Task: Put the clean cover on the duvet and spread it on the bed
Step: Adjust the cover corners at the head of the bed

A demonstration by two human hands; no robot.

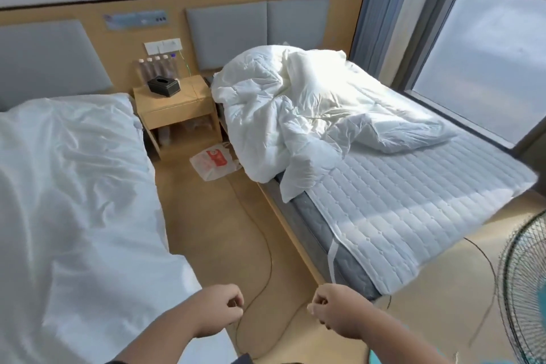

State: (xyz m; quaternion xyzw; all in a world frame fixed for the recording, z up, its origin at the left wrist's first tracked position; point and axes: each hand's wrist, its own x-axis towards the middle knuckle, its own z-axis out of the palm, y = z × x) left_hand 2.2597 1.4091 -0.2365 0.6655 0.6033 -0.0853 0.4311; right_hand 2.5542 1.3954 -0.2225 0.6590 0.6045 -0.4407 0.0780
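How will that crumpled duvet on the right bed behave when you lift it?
Probably floppy: the duvet lies bunched in soft folds. Likely light for its bulk, being puffy. One corner hangs over the mattress edge, so it may slide floorward.

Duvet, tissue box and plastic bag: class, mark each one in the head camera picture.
duvet (283,103): head view, on the crumpled middle of its heap.
tissue box (164,86): head view, on its black top face.
plastic bag (213,163): head view, on its red print, lying on the floor.
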